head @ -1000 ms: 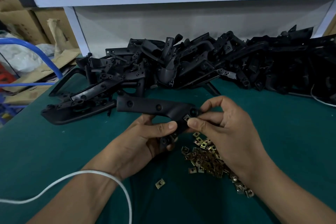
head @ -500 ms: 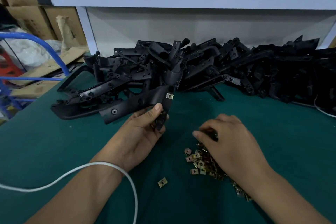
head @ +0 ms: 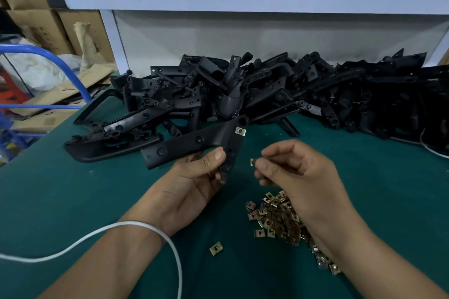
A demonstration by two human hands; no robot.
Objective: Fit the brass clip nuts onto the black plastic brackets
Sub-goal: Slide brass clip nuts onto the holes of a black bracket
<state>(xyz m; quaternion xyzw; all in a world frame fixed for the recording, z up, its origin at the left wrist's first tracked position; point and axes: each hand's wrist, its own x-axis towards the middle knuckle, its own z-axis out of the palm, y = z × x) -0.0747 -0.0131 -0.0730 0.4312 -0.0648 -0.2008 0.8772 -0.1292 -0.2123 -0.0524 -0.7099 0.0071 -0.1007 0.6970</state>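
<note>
My left hand (head: 194, 177) grips a black plastic bracket (head: 192, 141) above the green table, thumb on its short leg. One brass clip nut (head: 240, 131) sits fitted near the bracket's corner. To the right, my right hand (head: 296, 175) pinches a single brass clip nut (head: 252, 162) between thumb and fingertips, a short gap from the bracket's lower end. A pile of loose clip nuts (head: 279, 221) lies under my right wrist, with one stray nut (head: 216, 248) nearer me.
A big heap of black brackets (head: 267, 94) stretches across the back of the green table (head: 73, 201). A white cable (head: 145, 228) loops over my left forearm. A white shelf frame (head: 218, 0) stands behind; a blue cart handle (head: 73, 73) and cardboard lie at left.
My right hand dipped into the nut pile and has risen with one clip nut pinched. My left hand swung the bracket so its long arm points left, fitted nut upward.
</note>
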